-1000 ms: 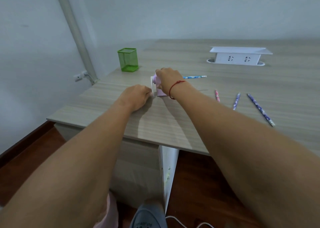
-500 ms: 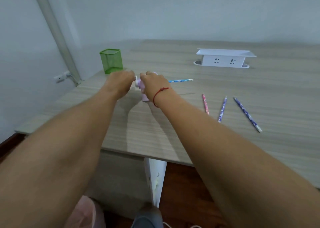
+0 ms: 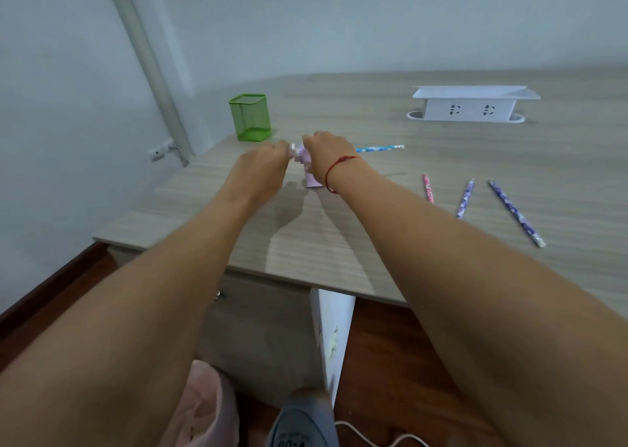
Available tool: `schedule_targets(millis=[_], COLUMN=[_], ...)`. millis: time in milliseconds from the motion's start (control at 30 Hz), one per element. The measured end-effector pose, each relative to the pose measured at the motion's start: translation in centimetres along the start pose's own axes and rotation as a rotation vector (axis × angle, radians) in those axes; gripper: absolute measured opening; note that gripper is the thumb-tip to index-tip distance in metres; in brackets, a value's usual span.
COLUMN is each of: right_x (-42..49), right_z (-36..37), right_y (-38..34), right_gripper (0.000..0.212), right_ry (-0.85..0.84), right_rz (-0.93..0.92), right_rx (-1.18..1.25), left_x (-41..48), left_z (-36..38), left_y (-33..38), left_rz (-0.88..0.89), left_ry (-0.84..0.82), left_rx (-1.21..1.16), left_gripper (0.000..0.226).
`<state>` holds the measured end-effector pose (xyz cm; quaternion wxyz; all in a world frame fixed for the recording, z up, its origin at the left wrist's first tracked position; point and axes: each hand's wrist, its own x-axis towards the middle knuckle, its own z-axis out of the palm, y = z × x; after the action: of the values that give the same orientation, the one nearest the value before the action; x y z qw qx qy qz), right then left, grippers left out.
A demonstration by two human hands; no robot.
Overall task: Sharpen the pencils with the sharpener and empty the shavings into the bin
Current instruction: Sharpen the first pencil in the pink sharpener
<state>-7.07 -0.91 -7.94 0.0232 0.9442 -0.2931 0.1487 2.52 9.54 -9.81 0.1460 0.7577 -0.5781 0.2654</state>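
Small pink crank sharpener [image 3: 307, 171] sits at the table's [image 3: 373, 242] far left; my right hand [image 3: 328, 159] clamps it, left-hand [image 3: 268, 169] fingers pinching the crank. I should press down firmly and turn evenly.

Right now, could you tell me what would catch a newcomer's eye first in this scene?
Two bare forearms reach across the wooden desk, the left hand and right hand closed around a small pink sharpener with a blue pencil in it. A bright green mesh cup stands behind; three patterned pencils lie to the right.
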Motion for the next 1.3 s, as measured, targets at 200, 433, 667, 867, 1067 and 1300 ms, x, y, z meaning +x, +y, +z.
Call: schedule_targets(millis=[200, 433, 667, 867, 1067, 1300], right_x=[-0.2, -0.2, -0.1, 0.1, 0.4, 0.2], right_z=[-0.1, -0.2, 0.2, 0.6, 0.2, 0.1], right_y=[-0.3, -0.1, 0.2, 0.2, 0.3, 0.0], right_gripper=[0.049, 0.034, 0.035, 0.035, 0.035, 0.035], right_ry=[-0.021, -0.002, 0.042, 0.063, 0.038, -0.021], right_rz=[-0.003, -0.004, -0.046, -0.047, -0.034, -0.011], right_rx=[-0.015, 0.017, 0.023, -0.007, -0.006, 0.018], left_x=[-1.0, -1.8, -1.0, 1.8, 3.5, 4.9], left_z=[-0.2, -0.2, 1.8, 2.6, 2.5, 0.9], left_y=[1.6, 2.0, 0.9, -0.3, -1.1, -1.5], left_rz=[-0.131, -0.138, -0.127, -0.05, 0.01, -0.011], left_ry=[-0.085, -0.256, -0.337, -0.315, -0.25, -0.091], left_rx=[-0.027, 0.005, -0.006, 0.13, 0.137, 0.159], left_gripper=[0.02, 0.022, 0.028, 0.025, 0.027, 0.031])
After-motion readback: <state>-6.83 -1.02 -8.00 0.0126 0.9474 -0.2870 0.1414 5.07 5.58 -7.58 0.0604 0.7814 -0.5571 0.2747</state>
